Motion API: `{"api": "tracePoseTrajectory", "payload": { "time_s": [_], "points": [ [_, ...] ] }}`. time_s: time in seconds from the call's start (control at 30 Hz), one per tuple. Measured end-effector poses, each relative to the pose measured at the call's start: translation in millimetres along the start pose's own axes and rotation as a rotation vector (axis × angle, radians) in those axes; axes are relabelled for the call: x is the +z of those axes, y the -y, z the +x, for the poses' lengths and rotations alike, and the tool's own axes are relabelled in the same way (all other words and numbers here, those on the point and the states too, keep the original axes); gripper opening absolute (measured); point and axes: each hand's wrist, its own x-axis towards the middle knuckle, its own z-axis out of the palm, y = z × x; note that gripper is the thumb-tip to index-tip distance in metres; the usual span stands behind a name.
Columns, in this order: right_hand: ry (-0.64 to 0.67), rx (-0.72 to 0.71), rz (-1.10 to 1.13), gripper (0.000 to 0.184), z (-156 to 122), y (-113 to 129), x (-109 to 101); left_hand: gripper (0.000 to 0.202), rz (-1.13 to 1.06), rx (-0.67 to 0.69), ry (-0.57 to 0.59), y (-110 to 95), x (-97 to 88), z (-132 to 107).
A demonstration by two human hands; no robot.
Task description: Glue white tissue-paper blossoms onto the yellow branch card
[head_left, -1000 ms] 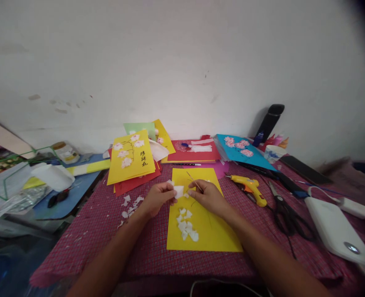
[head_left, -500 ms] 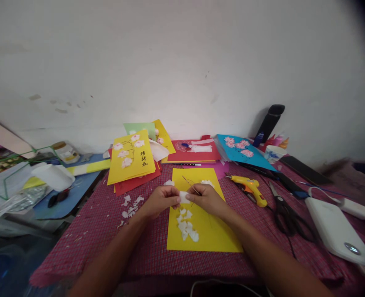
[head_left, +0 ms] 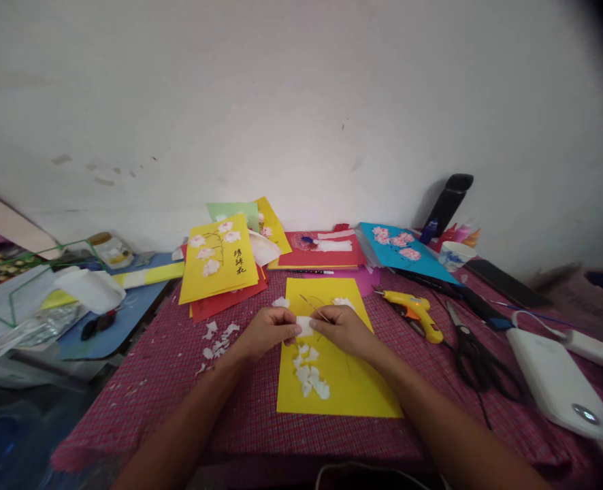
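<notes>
A small piece of white paper [head_left: 305, 327] is stretched between my two hands, above a yellow sheet [head_left: 363, 391]. My left hand [head_left: 269, 331] pinches its left edge between thumb and fingers. On the other edge, my right hand [head_left: 341, 328] has it in a similar pinch. Thin brown stems drawn or laid on the yellow sheet run partly under my right hand. Torn white paper bits [head_left: 309, 378] lie on the sheet just below my hands. Past my right hand sits a white paper cluster [head_left: 343, 302]. More white scraps [head_left: 220, 341] are scattered on the checked cloth at left.
To the right are a yellow glue gun [head_left: 414, 314], black scissors [head_left: 478, 357] and a white power bank [head_left: 561, 384]. Behind stand yellow flower cards [head_left: 220, 258], a red sheet [head_left: 301, 257], a blue flower card [head_left: 408, 252] and a paper cup [head_left: 455, 254]. A white roll [head_left: 94, 291] lies at left.
The view has shifted very slightly. Both hands keep their hold on the white paper, with almost no movement.
</notes>
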Motion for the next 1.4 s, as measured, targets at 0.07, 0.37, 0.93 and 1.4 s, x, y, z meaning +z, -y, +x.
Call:
{"api": "tracePoseTrajectory", "payload": {
  "time_s": [0.07, 0.37, 0.93, 1.4],
  "points": [
    [0.001, -0.004, -0.002, 0.028, 0, 0, 0, 0.023, -0.013, -0.004, -0.013, -1, 0.5, 0],
    [-0.013, 0.007, -0.035, 0.026, 1, -3, 0, 0.022, -0.009, -0.010, -0.020, -1, -0.8, -1],
    [0.328, -0.051, -0.179, 0.024, -10, 14, -5, 0.029, -0.295, -0.017, -0.254, 0, -2.9, 7],
    [0.303, -0.065, -0.133, 0.031, -7, 13, -8, 0.029, -0.265, 0.002, -0.274, 3, -4.5, 10]
  ]
}}
